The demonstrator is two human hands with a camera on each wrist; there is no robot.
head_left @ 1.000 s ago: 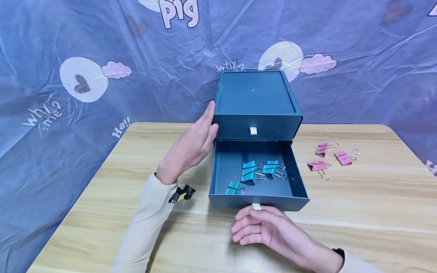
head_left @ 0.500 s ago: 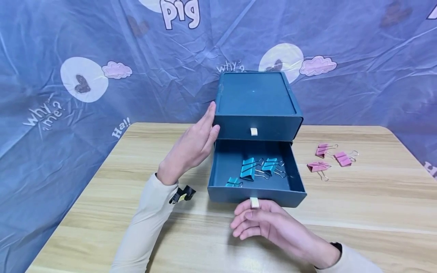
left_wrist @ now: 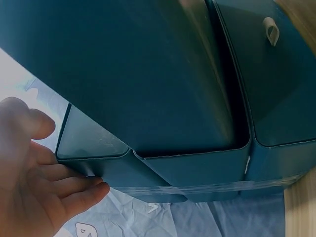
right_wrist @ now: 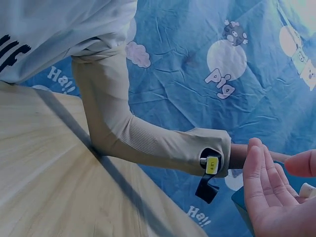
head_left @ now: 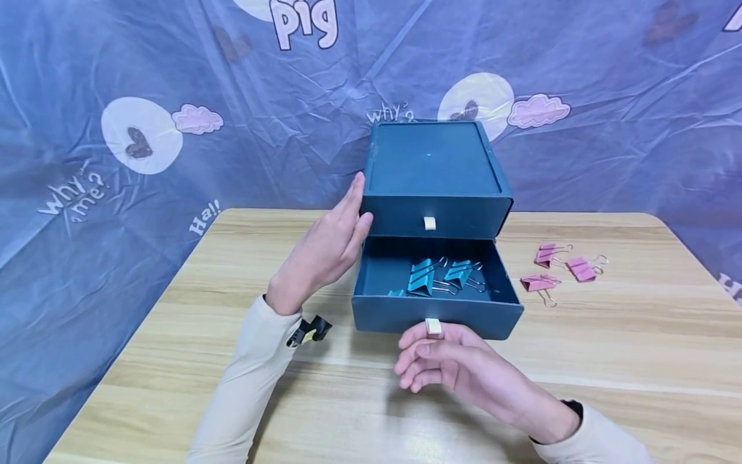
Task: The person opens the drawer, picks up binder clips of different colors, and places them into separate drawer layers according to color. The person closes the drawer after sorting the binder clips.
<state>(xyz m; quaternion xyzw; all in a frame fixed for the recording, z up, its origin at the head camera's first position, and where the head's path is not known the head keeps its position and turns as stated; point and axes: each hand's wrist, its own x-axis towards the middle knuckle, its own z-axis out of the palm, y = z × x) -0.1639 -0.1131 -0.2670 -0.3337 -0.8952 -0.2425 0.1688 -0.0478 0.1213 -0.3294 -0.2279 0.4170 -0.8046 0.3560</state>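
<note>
My left hand (head_left: 324, 248), its fingers straight, rests against the left side of the dark teal drawer cabinet (head_left: 435, 158). The left wrist view shows those fingers (left_wrist: 81, 190) along the cabinet wall. My right hand (head_left: 464, 367) is at the front of the pulled-out drawer (head_left: 394, 314), fingers loosely bent and thumb apart. The drawer's cream pull tab (head_left: 433, 327) overlaps my index finger. Inside the drawer lie a larger blue binder clip (head_left: 421, 278) and another blue binder clip (head_left: 459, 274). A third blue clip (head_left: 397, 293) is mostly hidden behind the drawer front.
Several pink binder clips lie right of the cabinet, one pink clip (head_left: 581, 269) among them, on the wooden table (head_left: 637, 335). The upper drawer (head_left: 400, 218) is closed. A lower drawer front (left_wrist: 276, 89) shows in the left wrist view. A printed blue cloth (head_left: 278, 148) hangs behind.
The drawer has slid partway inward, away from me, with my right hand moving along at its front. More of the small blue clip is hidden now. My left hand has stayed in place.
</note>
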